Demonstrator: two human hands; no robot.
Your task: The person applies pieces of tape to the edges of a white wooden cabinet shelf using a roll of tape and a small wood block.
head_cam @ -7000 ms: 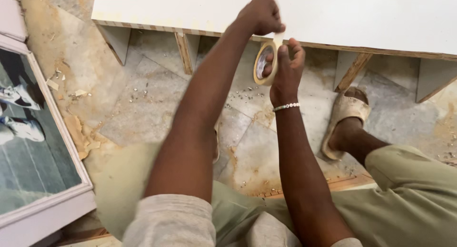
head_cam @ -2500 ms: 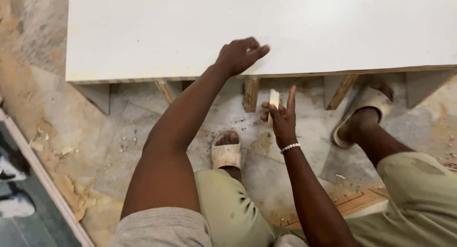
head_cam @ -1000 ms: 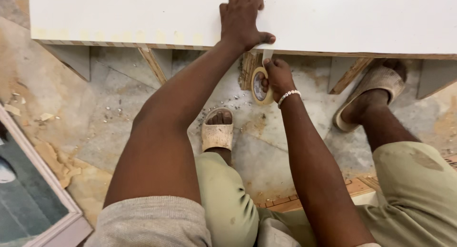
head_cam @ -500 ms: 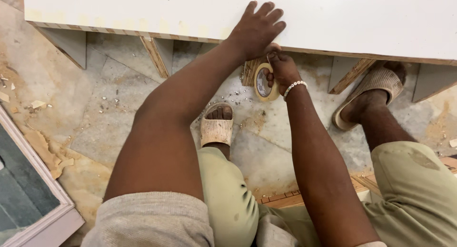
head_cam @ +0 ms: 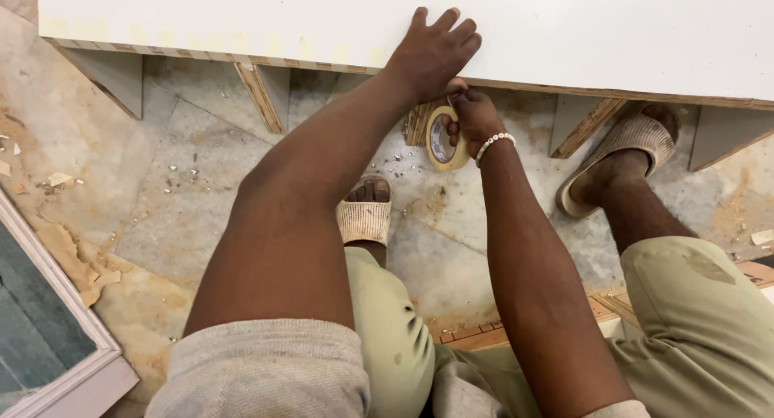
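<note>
Along the near edge of the large flat white laminated board (head_cam: 613,31), the left hand (head_cam: 431,51) lies palm down with its fingers spread and pressing flat on the white face, thumb curled over the plywood rim. Just beneath that thumb, the right hand (head_cam: 474,120), wearing a white beaded bracelet (head_cam: 493,144), pinches the small cream roll of masking tape (head_cam: 442,140) between thumb and fingers.

That roll hangs below the board's edge, standing on its rim, its open core facing left and toward the camera; its top touches or nearly touches the underside of the edge.

The board runs left to right across the upper frame, its long edge tilting slightly downward to the right, and rests on angled wooden supports (head_cam: 262,95). Short pale strips of tape dot the edge to the left of the hands.

Below lies a marbled stone floor (head_cam: 177,200) scattered with chips, with open space left of the arms. Two woven beige sandals (head_cam: 364,218) stand on it, one under each side of the hands.
</note>
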